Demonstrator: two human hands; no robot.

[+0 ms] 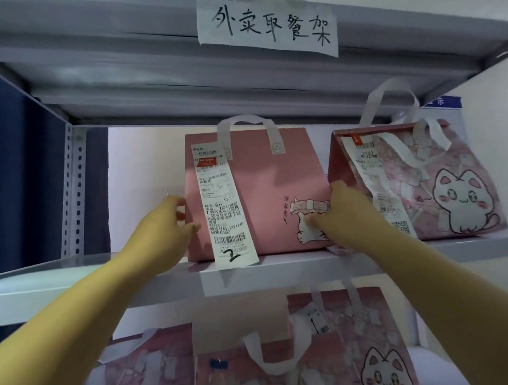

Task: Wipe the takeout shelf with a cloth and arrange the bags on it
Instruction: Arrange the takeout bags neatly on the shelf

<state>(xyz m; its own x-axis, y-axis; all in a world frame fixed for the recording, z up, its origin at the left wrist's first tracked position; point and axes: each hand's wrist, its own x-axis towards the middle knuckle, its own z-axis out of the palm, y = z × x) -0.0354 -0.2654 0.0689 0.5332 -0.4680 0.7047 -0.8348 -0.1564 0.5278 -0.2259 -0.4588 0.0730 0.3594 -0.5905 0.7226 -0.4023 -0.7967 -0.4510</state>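
A plain pink takeout bag with white handles stands upright on the middle shelf board. A long receipt marked "2" hangs down its front. My left hand grips the bag's left edge, thumb on the front. My right hand holds its right edge, fingers curled behind and thumb on the cat print. A second pink bag with a cartoon cat stands just to the right, touching the first. No cloth is in view.
A paper sign with handwriting is taped to the top shelf board. A perforated grey post stands at the left. Several more pink cat bags and a bottle fill the shelf below.
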